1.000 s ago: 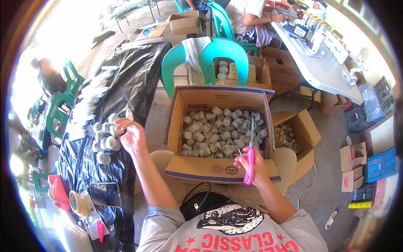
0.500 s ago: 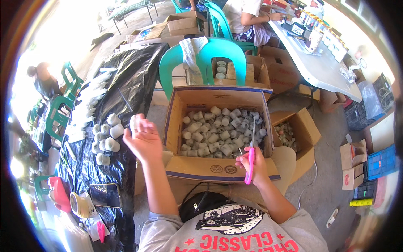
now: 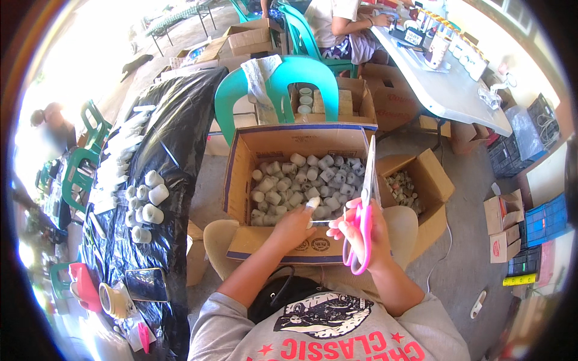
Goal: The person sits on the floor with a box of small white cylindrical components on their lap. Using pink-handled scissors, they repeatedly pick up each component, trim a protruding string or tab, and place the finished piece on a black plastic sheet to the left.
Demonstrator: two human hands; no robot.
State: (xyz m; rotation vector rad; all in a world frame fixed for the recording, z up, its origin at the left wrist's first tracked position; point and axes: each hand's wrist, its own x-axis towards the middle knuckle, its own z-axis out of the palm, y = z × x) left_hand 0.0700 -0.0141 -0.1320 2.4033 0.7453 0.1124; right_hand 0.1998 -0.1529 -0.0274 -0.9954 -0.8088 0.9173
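right fingers (image 3: 348, 228) are curled closed round one pair of pink-handled scissors (image 3: 366, 200), blades up, with one thin rod (image 3: 321, 222) poking out toward the left hand. left fingers (image 3: 299, 216) are bent together, one tip whitish; can't tell if they've got hold of anything. both hands are over the near side of one big cardboard box (image 3: 241, 174) full of whitish cylinders (image 3: 296, 182), way too many to count. right of that, one smaller open box (image 3: 435, 174). off left, about nine more cylinders (image 3: 153, 213) and one phone (image 3: 146, 284) on a black-plastic-covered table (image 3: 183, 108).
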